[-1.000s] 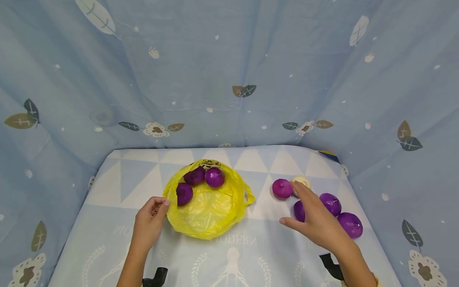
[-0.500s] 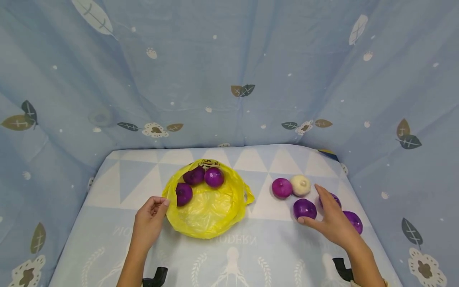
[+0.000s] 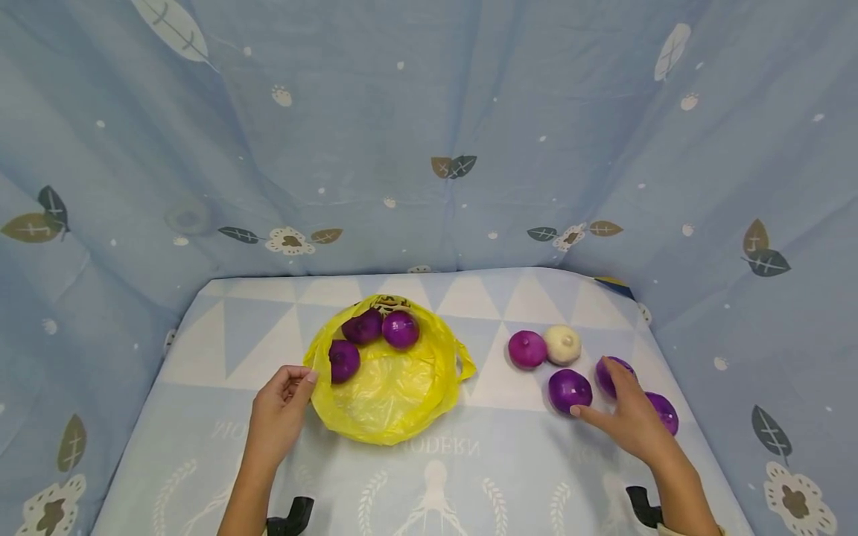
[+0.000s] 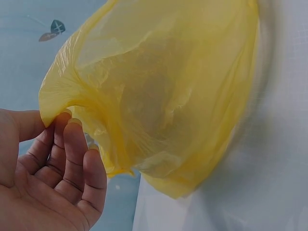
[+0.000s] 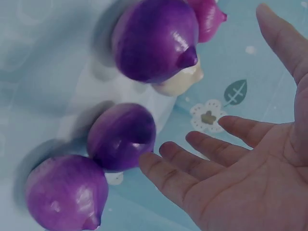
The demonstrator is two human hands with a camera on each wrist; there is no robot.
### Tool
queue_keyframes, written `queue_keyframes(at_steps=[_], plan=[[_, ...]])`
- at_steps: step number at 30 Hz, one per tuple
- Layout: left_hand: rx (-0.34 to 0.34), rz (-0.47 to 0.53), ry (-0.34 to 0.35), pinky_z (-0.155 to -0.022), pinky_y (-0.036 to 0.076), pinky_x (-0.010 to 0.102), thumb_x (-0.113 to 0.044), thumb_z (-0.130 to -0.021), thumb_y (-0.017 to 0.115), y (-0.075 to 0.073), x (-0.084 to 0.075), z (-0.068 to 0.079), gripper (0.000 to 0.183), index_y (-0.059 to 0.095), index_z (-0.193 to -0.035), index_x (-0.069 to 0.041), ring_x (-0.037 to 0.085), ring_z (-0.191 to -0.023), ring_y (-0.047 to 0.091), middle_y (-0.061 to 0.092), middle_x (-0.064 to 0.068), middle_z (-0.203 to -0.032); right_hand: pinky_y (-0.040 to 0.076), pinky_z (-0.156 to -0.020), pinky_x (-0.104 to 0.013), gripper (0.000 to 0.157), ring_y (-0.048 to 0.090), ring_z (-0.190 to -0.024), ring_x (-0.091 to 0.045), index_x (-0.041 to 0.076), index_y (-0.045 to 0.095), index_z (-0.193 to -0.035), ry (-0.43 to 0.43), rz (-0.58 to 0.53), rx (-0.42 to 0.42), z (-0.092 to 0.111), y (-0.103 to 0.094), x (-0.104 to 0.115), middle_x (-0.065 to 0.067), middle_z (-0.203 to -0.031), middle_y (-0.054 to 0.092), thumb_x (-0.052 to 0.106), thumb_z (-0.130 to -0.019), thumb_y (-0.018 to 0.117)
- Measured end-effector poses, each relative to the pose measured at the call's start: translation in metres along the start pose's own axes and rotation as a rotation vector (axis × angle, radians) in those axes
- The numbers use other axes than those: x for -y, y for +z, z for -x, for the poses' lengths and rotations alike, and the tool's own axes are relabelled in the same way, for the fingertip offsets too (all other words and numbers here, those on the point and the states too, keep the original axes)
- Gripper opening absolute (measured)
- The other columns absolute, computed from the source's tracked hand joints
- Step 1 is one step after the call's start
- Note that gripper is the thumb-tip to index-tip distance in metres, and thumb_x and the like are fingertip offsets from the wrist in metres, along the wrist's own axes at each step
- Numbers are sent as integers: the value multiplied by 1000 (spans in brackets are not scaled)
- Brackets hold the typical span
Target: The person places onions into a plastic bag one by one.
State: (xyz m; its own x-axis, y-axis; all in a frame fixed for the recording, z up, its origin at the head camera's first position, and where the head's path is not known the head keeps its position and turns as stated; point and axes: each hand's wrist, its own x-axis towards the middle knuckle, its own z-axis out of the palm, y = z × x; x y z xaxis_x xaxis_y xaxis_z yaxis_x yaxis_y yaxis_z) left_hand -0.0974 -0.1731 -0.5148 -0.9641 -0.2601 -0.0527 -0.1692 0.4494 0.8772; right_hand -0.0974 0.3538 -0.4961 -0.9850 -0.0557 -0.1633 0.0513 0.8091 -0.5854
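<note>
My left hand [image 3: 278, 413] pinches the left rim of a yellow plastic bag [image 3: 389, 420] between thumb and fingertips; the left wrist view shows the bag's rim [image 4: 60, 96] in that pinch. The bag's mouth is wide, with purple onions [image 3: 401, 330] inside. My right hand [image 3: 635, 423] hovers over the onions on the right, fingers spread and holding nothing. A purple onion [image 3: 570, 391] lies by its thumb tip. Partly behind the hand are another purple onion [image 3: 608, 374] and a further purple onion [image 3: 663, 412]; the right wrist view shows its fingertips beside a dark purple onion [image 5: 122, 137].
Beyond the thumb, a magenta onion [image 3: 527, 350] and a white onion [image 3: 561, 345] lie side by side. A patterned cloth [image 3: 436, 484] covers the table. Blue printed curtains [image 3: 375, 134] enclose the back and sides.
My right hand has moved right and slightly towards me, from over the white onion to the rightmost purple onions. The left hand, bag and onions have stayed put.
</note>
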Motion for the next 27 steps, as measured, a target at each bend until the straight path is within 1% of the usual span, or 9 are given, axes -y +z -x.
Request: queue_keyframes(at_steps=[6,11,17,20,25,27], plan=[[11,13,-4,-69,48,23,-36,-108,60,0,0,1,31,66,-116,-6,21,-85,58,66,10,-101,26,-106,-79,115,22,-144,-63,-12,19,-159,36,56,-21,5,-4,-8,-42,-159,20,46,-86,86],[8,9,-6,-68,47,23,-36,-108,60,0,0,1,31,66,-115,-6,20,-83,57,66,10,-99,27,-105,-80,115,26,-140,-65,-15,19,-158,62,121,-66,9,-7,-14,-44,-156,23,47,-86,85],[11,16,-7,-68,48,23,-37,-108,61,0,0,1,32,66,-115,-6,19,-83,57,66,10,-100,29,-104,-79,107,30,-135,-67,-20,25,-152,72,168,-123,13,-9,-23,-47,-150,27,40,-87,85],[13,16,-6,-68,48,23,-37,-108,60,0,0,1,32,66,-115,-6,19,-83,57,66,10,-100,27,-104,-79,105,27,-134,-68,-21,25,-151,113,194,-127,13,-12,-27,-49,-149,25,39,-88,84],[8,6,-7,-68,48,23,-38,-108,60,0,0,1,33,66,-115,-7,19,-84,57,66,10,-101,26,-105,-80,108,24,-134,-70,-22,22,-151,209,210,-99,11,-17,-33,-51,-149,20,43,-90,81],[7,6,-8,-69,48,23,-38,-108,60,0,0,1,33,66,-115,-6,19,-85,57,66,10,-102,26,-105,-80,108,23,-133,-72,-23,21,-151,233,208,-85,10,-18,-37,-52,-149,20,43,-91,80]])
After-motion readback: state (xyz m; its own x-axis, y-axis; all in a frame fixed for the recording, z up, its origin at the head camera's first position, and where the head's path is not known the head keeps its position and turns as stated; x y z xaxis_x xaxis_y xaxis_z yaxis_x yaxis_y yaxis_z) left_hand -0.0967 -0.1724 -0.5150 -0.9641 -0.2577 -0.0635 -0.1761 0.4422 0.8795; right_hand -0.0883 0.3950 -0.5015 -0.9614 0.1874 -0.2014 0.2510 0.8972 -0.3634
